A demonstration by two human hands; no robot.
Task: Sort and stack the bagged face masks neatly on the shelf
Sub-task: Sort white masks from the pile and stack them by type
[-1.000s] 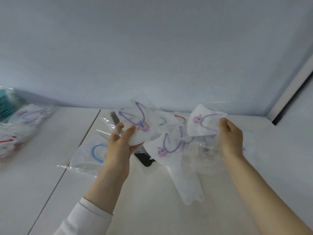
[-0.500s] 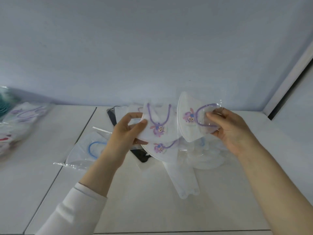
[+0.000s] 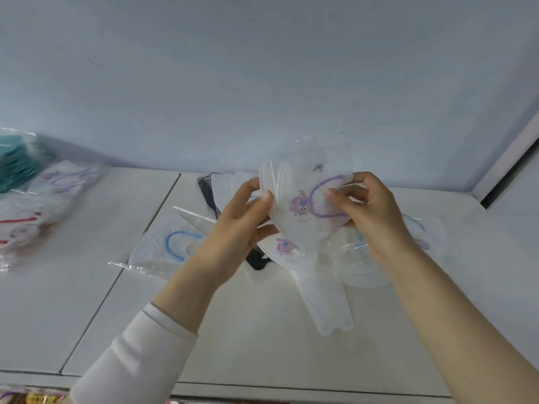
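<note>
The two bagged masks, apart half a second ago with one in each hand, now lie one over the other as a single bundle of clear-bagged white face masks with purple ear loops and a purple cartoon figure (image 3: 303, 199). The bundle is raised above the back middle of the white shelf (image 3: 262, 354). The hands stand closer together than before. The loose pile on the shelf lies as it did.

The left hand (image 3: 242, 220) reaches up from the shelf's front edge, its arm in a white sleeve (image 3: 137, 354). Its thumb presses on the front of the bundle at the left edge and its fingers curl behind, so it pinches the bundle. The right hand (image 3: 370, 217), on a bare forearm, comes in from the front right corner. Its thumb and curled fingertips pinch the bundle's right edge, over the purple loop.

Beneath the hands lies the pile. A bagged white mask with a blue ear loop (image 3: 172, 246) lies nearest the seam in the shelf, and a black mask (image 3: 208, 196) shows behind the left hand. A plain white mask (image 3: 323, 304) points towards the front edge. Another purple-figure mask (image 3: 287, 246) sits just below the bundle. At the shelf's left edge, blurred, sit a heap of bagged masks with purple and red loops (image 3: 38, 217) and, further back, a teal stack (image 3: 14, 161).
</note>
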